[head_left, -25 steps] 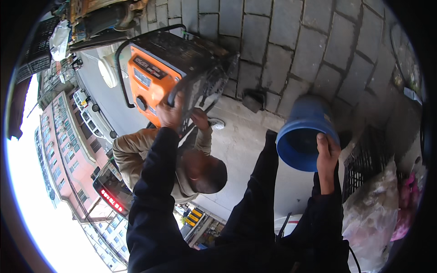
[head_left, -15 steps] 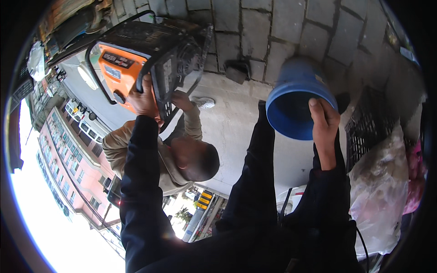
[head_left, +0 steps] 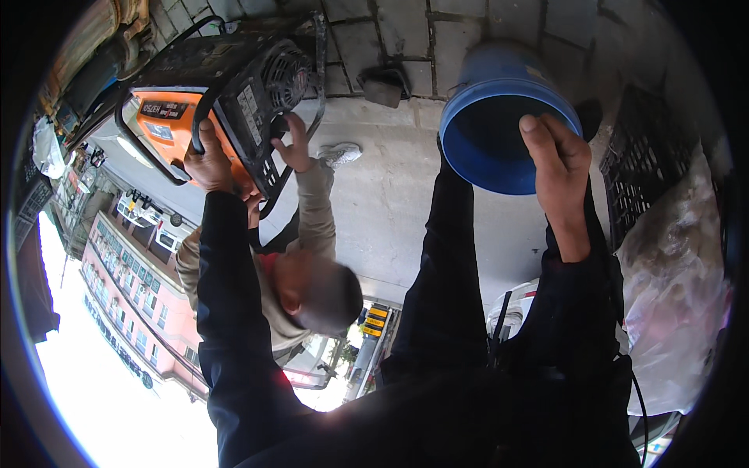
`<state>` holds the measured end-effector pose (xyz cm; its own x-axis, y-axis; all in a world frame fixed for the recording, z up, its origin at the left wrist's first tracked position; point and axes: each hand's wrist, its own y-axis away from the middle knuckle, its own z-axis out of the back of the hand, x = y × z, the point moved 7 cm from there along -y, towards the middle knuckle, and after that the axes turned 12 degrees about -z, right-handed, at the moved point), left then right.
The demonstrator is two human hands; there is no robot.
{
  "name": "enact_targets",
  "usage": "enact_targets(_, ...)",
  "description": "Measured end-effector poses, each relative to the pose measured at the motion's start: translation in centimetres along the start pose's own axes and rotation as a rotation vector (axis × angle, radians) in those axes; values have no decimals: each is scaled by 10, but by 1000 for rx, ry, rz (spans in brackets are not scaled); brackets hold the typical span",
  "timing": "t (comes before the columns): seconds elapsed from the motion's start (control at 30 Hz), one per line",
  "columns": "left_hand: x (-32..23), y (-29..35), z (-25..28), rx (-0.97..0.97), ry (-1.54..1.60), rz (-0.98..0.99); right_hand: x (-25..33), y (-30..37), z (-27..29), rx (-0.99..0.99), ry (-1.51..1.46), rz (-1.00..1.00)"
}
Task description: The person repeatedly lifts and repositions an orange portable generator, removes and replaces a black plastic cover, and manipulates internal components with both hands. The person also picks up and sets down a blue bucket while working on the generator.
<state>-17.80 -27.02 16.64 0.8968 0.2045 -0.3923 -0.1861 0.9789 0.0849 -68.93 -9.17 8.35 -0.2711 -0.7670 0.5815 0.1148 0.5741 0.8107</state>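
My left hand point(head_left: 209, 162) is wrapped round the black tube frame of a portable generator point(head_left: 168, 113), with an orange panel and a black engine side. A co-worker's hand point(head_left: 293, 146) is spread beside the generator's black end; their other hand, partly hidden, is low by its edge. My right hand point(head_left: 560, 160) is closed, thumb against curled fingers, in front of the rim and mouth of a blue bucket point(head_left: 466, 97). Whether it grips the rim or something smaller cannot be made out. The bucket's inside looks dark.
The co-worker point(head_left: 300, 292) bends close to my left arm. Black plastic crates point(head_left: 640, 168) and a filled clear plastic bag point(head_left: 671, 281) are at the right. A small dark block point(head_left: 385, 86) lies on the paving, between generator and bucket.
The whole view has shifted, so most things appear higher. The co-worker's hand at the generator's end has opened its fingers. My left hand keeps its grip; my right stays closed by the bucket.
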Motion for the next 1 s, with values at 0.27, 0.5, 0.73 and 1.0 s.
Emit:
enact_targets(0.27, -12, 3, 0, 26, 1, 14, 0, 6, 0, -3, 29, 10)
enact_targets(0.5, -2, 3, -2, 42, 7, 34, 3, 7, -2, 1, 18, 64)
enact_targets(0.73, -3, 0, -1, 41, -70, -4, -1, 8, -3, 0, 31, 63)
enact_targets(1.0, -8, 1, 1, 22, -107, 3, -6, 9, -4, -1, 13, 50)
